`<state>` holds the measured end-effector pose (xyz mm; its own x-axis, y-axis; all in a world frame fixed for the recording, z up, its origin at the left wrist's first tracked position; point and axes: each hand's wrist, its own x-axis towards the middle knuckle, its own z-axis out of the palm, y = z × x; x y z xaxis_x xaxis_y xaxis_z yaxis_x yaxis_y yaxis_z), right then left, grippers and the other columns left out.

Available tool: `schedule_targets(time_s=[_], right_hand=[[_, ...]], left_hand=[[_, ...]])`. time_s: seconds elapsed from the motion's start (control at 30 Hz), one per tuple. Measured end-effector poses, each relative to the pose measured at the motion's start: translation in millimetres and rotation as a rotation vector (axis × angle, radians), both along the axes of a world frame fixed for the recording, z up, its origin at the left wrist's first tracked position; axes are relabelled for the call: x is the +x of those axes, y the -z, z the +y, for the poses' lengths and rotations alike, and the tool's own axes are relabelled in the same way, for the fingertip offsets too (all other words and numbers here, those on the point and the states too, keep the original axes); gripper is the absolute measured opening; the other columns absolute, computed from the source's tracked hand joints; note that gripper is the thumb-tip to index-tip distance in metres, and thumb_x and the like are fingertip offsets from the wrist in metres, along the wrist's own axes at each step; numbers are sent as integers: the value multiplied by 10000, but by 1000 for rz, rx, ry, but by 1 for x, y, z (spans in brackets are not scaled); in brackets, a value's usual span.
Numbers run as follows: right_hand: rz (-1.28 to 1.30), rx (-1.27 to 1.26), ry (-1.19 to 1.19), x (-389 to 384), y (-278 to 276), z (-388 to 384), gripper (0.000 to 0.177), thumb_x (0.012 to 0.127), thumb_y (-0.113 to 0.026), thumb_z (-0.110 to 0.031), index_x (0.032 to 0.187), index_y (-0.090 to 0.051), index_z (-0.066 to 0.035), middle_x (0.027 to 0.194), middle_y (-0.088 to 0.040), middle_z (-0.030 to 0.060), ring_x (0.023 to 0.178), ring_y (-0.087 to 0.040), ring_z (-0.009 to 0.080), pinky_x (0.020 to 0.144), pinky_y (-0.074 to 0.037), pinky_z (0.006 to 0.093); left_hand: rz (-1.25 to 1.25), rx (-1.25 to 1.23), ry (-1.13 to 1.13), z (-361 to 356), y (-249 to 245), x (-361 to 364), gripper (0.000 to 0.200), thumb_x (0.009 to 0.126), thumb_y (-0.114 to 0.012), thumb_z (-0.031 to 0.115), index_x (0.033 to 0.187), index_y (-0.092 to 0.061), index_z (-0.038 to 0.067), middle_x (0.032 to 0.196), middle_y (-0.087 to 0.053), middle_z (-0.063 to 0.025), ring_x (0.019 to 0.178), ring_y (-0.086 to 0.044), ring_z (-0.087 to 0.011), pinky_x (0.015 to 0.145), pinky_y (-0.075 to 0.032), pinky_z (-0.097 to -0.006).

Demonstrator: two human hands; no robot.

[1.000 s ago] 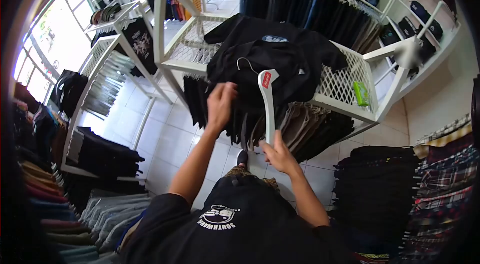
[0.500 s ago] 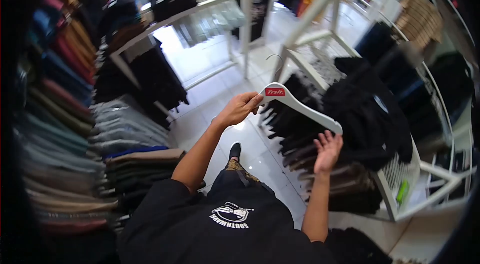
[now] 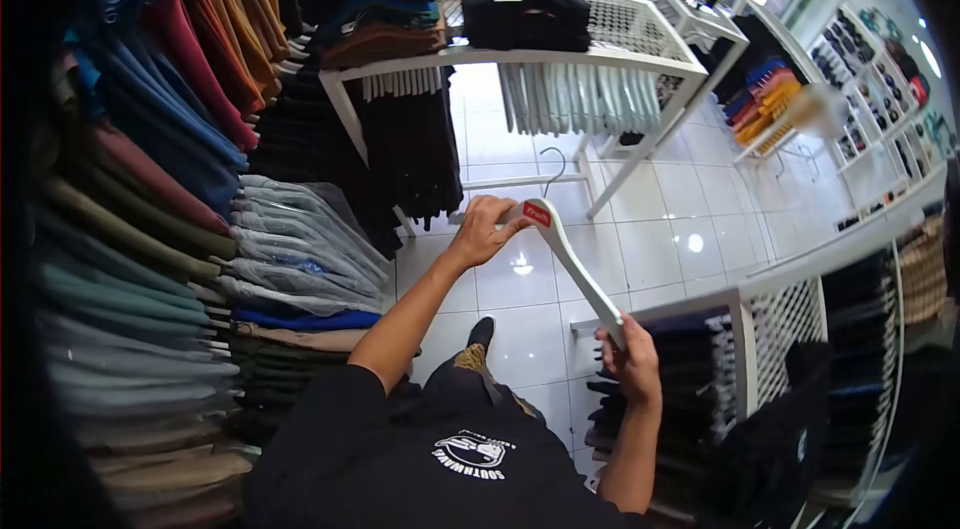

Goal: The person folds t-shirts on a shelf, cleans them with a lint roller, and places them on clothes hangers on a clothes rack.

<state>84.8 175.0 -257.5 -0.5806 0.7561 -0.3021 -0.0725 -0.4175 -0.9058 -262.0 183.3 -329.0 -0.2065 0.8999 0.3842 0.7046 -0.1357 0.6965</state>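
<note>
A white clothes hanger (image 3: 578, 274) with a red label and a metal hook slants across the middle of the head view, with no garment on it. My left hand (image 3: 482, 232) is closed on its upper part beside the label, the thumb in front. My right hand (image 3: 632, 361) has its fingers bent round the lower end of the hanger. The hook (image 3: 553, 172) points up, away from me. The hanger's far left arm is hidden behind my left hand.
Rows of hanging clothes (image 3: 150, 139) line the left side. Ahead, a white display table (image 3: 600, 59) carries folded dark shirts (image 3: 522, 1), with pale garments (image 3: 580, 99) hanging below. Another white rack (image 3: 745, 339) with dark clothes stands close on my right. White tiled floor (image 3: 655, 209) lies between them.
My view has swung to the right. The hanger has tilted more steeply. My right hand, open beside the hanger's end before, is now closed on it; my left hand keeps its hold.
</note>
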Motion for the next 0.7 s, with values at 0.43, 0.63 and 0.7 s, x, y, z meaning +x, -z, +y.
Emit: schedule_targets(time_s=[0.43,0.63,0.7], right_hand=[[-36,140,3,-290,130,139,496,1120,-421,-314,1548,-405,-63,955,-595,18,577,-482,41,477,-379,189],[3,224,47,-359,123,189,506,1117,-431,-343,1547,-411,-78,945,-580,-5,626,-476,32,484,-368,177],[39,261,82,-379,121,204,511,1115,-437,-341,1554,-400,-81,953,-577,-11,647,-478,33,488,-359,176]], left_hand=[[-522,-116,-174,77,54,-67,488,1083,-467,305,1462,-509,2,1383,-600,-261,1266,-611,-374,1061,-459,-405],[-704,-114,-158,114,39,-107,448,1105,-449,272,1454,-532,5,1332,-669,-141,1167,-663,-200,962,-515,-312],[-652,-85,-164,126,34,-121,428,1096,-466,281,1421,-567,19,1264,-700,-171,1018,-713,-208,853,-562,-321]])
